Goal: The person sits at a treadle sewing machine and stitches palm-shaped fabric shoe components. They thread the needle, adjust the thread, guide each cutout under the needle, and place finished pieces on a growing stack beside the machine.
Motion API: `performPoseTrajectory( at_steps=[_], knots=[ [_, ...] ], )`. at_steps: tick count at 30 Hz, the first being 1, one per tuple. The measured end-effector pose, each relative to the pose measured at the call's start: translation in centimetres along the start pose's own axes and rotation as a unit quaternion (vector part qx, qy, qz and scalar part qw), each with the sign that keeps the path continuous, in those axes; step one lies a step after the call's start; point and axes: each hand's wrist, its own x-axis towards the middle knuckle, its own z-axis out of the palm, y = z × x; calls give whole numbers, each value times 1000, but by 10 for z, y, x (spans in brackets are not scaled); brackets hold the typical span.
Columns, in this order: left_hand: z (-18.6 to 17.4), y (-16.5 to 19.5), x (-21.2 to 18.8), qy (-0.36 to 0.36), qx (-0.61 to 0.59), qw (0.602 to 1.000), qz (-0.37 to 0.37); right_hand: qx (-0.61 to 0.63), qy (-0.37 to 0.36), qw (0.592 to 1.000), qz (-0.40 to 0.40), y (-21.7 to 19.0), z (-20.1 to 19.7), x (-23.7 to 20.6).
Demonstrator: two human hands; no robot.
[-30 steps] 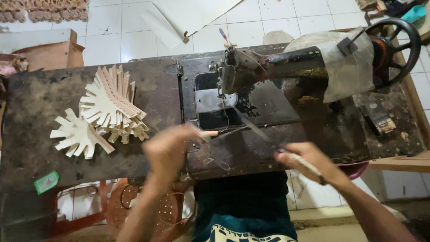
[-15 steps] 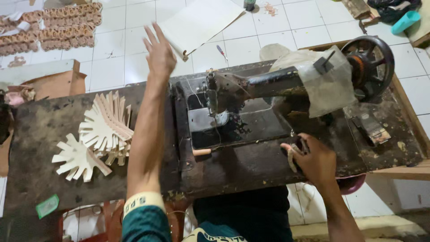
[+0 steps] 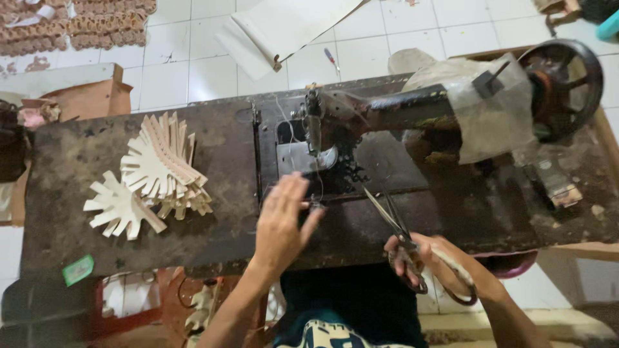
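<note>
A stack of pale, fan-cut pieces [image 3: 161, 169] was seen at the left of the dark table [image 3: 71, 161]. The left hand [image 3: 282, 222], raised toward the floor half a second earlier, was laid flat with fingers released beside the sewing machine [image 3: 387, 122]. Grey scissors [image 3: 398, 235], blades parted, were grasped by the right hand [image 3: 433, 265]; their handles were partly hidden.

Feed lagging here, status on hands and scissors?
Left hand open, flat on machine bed. Right hand gripping scissors, blades toward needle. Nothing in between.
</note>
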Motion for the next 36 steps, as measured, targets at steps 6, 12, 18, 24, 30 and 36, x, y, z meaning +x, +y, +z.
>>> performPoseTrajectory(
  at_steps=[6,12,18,24,30,36],
  knots=[
    [-21,-30,-50,-92,-10,987,-129,-28,-29,998,56,3,38,35],
    [-65,-76,13,20,46,999,-11,-119,69,990,41,-15,41,33],
    [-1,-177,193,8,165,985,-47,-413,448,791,64,-23,28,27],
    [53,-194,199,-45,97,994,-34,-409,571,696,-151,5,10,49],
    [42,-181,189,-11,151,987,61,-425,598,641,-227,25,13,55],
    [3,-148,179,-45,48,997,44,-410,599,652,-220,24,16,48]
  ],
)
